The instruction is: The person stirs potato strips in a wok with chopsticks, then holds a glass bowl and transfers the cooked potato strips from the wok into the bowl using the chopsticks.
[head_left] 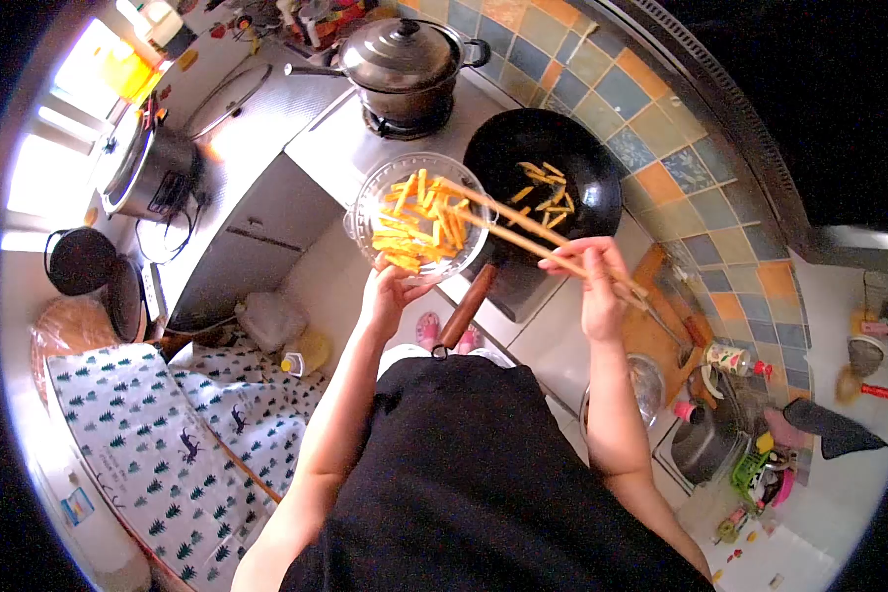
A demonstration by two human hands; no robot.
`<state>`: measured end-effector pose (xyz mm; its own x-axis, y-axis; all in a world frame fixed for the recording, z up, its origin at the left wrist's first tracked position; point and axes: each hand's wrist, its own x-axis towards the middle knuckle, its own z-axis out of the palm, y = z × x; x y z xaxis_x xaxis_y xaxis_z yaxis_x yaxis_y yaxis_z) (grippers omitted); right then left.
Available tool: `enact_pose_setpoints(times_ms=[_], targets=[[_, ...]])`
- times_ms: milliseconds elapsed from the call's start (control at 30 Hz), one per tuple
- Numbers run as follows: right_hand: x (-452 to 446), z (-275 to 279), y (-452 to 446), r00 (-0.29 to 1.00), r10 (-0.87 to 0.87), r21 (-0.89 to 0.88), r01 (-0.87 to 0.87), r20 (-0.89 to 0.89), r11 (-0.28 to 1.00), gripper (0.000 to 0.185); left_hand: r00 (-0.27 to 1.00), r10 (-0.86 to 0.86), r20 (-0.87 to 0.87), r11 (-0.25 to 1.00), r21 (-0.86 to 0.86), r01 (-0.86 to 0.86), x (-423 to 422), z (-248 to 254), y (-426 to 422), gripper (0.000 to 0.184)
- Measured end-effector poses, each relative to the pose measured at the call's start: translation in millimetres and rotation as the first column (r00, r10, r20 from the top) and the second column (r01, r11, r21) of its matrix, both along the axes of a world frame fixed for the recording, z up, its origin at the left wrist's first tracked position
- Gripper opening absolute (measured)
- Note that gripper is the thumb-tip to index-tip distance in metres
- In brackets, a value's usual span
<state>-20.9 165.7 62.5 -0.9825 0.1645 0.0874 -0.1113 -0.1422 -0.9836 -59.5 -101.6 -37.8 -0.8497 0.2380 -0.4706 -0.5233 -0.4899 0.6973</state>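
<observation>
My left hand (397, 293) grips the near rim of a clear glass bowl (363, 191) from below. Yellow-orange potato strips (405, 242) fill much of the bowl. In my right hand (594, 281) is a pair of long wooden chopsticks (528, 237), fingers closed around them. Their tips reach over the bowl's right side, among the strips. Beside the bowl on the right, a black wok (587, 158) sits on the stove with several strips (553, 192) inside. Its wooden handle (467, 311) points towards my body.
A lidded pot (402, 74) stands on the back burner. At the left are a cooker (153, 168) and a patterned cloth (183, 444). On the right lie a cutting board (666, 340), a bottle (735, 358) and a sink (705, 439). Tiles (661, 128) line the wall behind the wok.
</observation>
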Motion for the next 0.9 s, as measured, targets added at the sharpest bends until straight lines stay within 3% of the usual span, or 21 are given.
enact_pose_setpoints(times_ms=[167,300,400,733,900], targets=[[-7,-29,59,0.948,-0.316,0.114,0.313,0.017,0.943,0.028,0.999,0.008,0.031,1.000,-0.022,-0.008,2,-4,0,0.045],[-17,-77,91,0.930,-0.367,0.274,0.348,0.022,0.897,0.029,0.999,0.014,0.030,1.000,-0.021,-0.013,2,-6,2,0.046],[-32,-101,103,0.931,-0.365,0.288,0.354,-0.018,0.890,0.025,1.000,0.010,0.023,1.000,-0.028,-0.009,3,-7,2,0.047],[-69,-120,109,0.946,-0.325,0.349,0.305,-0.001,0.886,0.019,0.998,-0.022,0.065,0.996,-0.080,0.027,1,-9,8,0.049],[-78,-121,109,0.929,-0.369,0.300,0.345,0.023,0.889,0.023,0.998,-0.016,0.053,0.999,-0.051,0.018,4,-8,10,0.048]])
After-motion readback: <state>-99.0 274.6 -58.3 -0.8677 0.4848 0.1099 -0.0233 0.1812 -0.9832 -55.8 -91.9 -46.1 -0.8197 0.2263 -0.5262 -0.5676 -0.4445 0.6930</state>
